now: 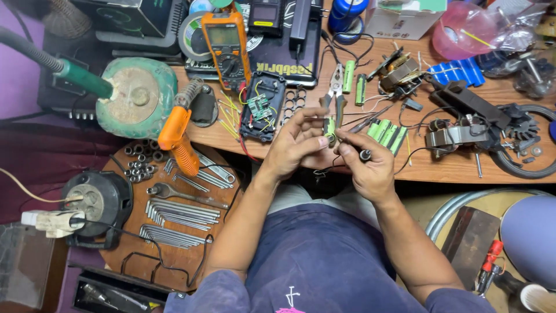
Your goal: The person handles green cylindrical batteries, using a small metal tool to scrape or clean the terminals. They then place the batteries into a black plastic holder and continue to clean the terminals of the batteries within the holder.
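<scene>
Currently left hand (294,145) pinches one green cell (329,128) between closed fingers, held just above the surface (440,168) edge. Right hand (370,168) grips a dark probe (365,154), tip at the cell. Loose green cells (387,134) lie just beyond, so most look untouched. Open battery pack (262,107), pliers (336,87), yellow multimeter (227,43) crowd farther back.

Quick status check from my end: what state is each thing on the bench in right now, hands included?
Left hand: raised, pinching a green battery cell.
Right hand: closed around a dark-handled tool, tip at the cell.
Battery case: open, circuit board and wires exposed.
Multimeter: lying flat, display blank.
Pliers: lying on the table, unheld.
Orange soldering gun: resting, unheld.
Loose green cells: lying side by side.
</scene>
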